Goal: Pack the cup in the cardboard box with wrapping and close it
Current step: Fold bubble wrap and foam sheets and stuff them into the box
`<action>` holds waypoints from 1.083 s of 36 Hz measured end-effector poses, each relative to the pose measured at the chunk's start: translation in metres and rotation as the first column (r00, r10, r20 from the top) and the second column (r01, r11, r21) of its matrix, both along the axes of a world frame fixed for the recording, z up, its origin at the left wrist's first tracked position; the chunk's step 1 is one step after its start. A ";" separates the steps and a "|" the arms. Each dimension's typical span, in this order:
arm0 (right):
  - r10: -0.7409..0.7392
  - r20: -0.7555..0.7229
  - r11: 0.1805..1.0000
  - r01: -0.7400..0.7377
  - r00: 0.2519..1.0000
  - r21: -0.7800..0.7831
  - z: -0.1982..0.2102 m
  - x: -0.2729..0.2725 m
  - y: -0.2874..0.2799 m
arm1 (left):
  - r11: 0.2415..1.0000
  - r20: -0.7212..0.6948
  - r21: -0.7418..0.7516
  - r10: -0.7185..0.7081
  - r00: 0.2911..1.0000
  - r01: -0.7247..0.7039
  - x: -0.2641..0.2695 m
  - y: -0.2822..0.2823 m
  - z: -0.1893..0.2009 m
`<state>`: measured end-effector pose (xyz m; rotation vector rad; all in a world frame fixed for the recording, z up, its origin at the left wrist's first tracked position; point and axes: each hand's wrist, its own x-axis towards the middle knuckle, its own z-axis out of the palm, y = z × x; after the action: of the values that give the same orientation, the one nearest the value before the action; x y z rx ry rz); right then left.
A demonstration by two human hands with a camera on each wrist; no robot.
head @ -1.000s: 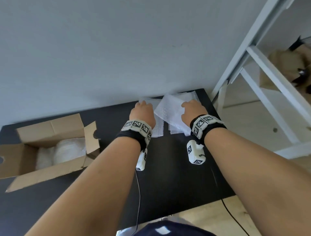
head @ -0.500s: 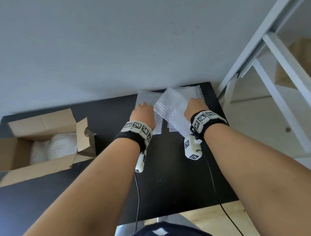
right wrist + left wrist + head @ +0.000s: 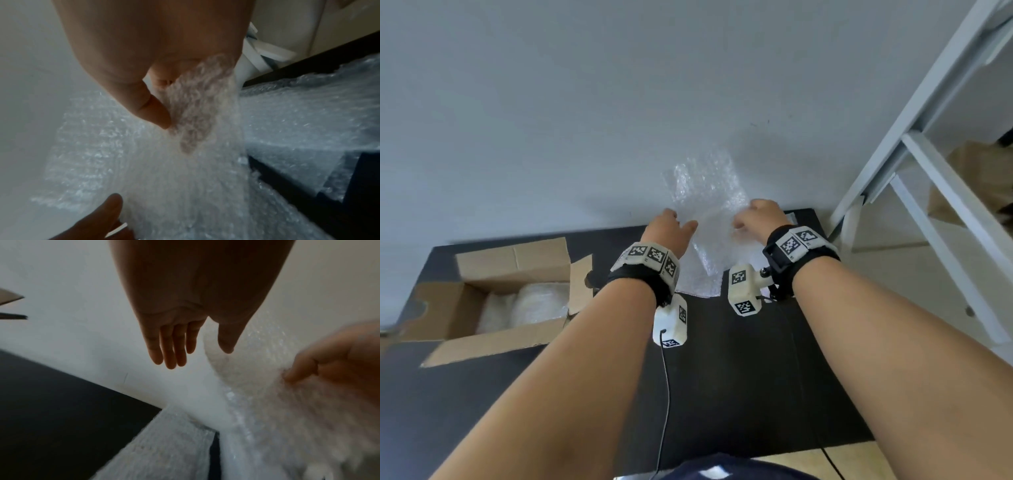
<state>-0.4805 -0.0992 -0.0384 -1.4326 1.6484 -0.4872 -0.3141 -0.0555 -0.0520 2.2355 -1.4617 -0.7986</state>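
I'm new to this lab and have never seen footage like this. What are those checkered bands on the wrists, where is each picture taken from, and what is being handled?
No machine here: a person works with two bare hands. The bands carry printed marker squares, and a small white camera hangs under each wrist. The wide picture comes from a camera on the person's head, looking down; the other two look along each hand from the wrists.

On the black table sits an open cardboard box with a white wrapped bundle inside; whether that is the cup cannot be seen. More bubble wrap lies flat on the table.

The right hand pinches a bubble wrap sheet between thumb and fingers, lifted up against the wall. The left hand is open beside the sheet, fingers straight, gripping nothing.
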 end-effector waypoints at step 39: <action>0.284 0.268 0.958 -0.282 0.921 -0.046 0.050 0.158 0.060 | 0.978 -0.659 0.101 0.203 0.724 -0.183 0.185 0.072 0.063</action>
<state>-0.3223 -0.0394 0.0120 -1.5049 1.1994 -0.4987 -0.1287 0.0163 0.0111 1.7700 -0.8490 -1.3685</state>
